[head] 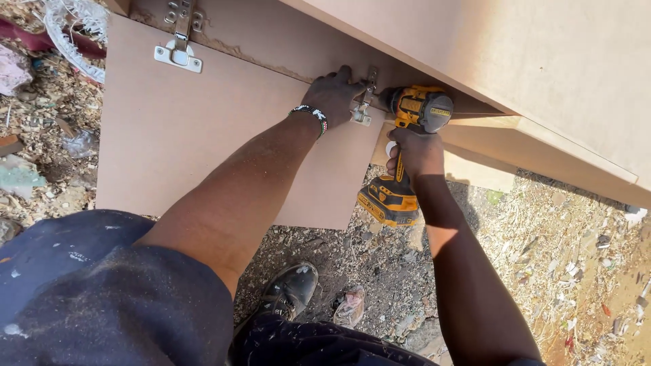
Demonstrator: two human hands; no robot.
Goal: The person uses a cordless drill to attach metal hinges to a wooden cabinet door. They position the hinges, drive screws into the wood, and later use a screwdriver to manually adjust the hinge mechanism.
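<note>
My left hand (pixel 332 95), with a beaded band at the wrist, presses on a metal hinge (pixel 364 108) at the right end of a brown board door (pixel 203 135). My right hand (pixel 417 152) grips the handle of a yellow and black cordless drill (pixel 407 156). The drill's nose points left at that hinge. The door hangs from a larger tan cabinet body (pixel 542 68) that lies on its side above it.
A second metal hinge (pixel 179 47) sits at the door's upper left. The ground (pixel 542 257) is dirt strewn with sawdust, wood chips and scraps. My black shoe (pixel 291 291) stands below the door. Rubble and plastic litter lie at the left.
</note>
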